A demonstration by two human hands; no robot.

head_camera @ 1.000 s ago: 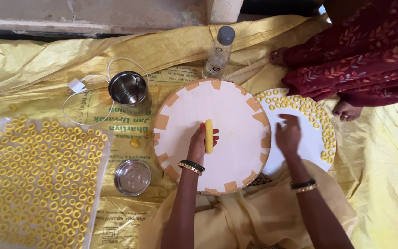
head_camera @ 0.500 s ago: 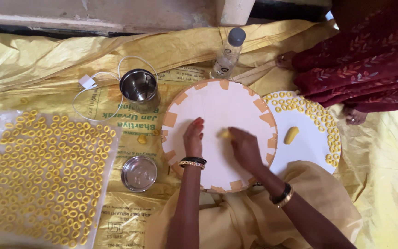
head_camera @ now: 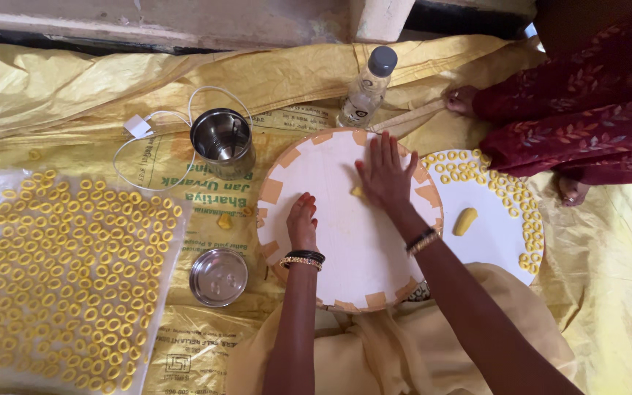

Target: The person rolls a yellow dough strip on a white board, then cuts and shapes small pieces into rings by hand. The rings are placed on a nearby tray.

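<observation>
- The right hand (head_camera: 385,174) lies flat, palm down, fingers spread, on the round white board (head_camera: 330,234); its grip pinches nothing.
- A small piece of yellow dough (head_camera: 358,192) peeps out from under the edge of that palm, near the middle of the board.
- The left hand (head_camera: 302,222) rests on the board's left part, fingers curled loosely downward, holding nothing that can be seen.
- Both wrists carry bangles.
- Just right of the board lies a round white plate (head_camera: 491,234), partly under the board's edge, with yellow dough rings along its rim and one oblong dough lump (head_camera: 464,221) on it.
- A clear bottle (head_camera: 366,89) stands beyond the board.
- A steel cup (head_camera: 222,143) stands left of the board; a shallow steel bowl (head_camera: 218,276) sits nearer, well apart from it.
- Far left, a clear sheet carries many rows of yellow rings (head_camera: 60,271).
- Everything lies on yellow plastic sheeting (head_camera: 53,80) on the floor.
- Another person in a dark red patterned garment (head_camera: 587,95) sits at the upper right.
</observation>
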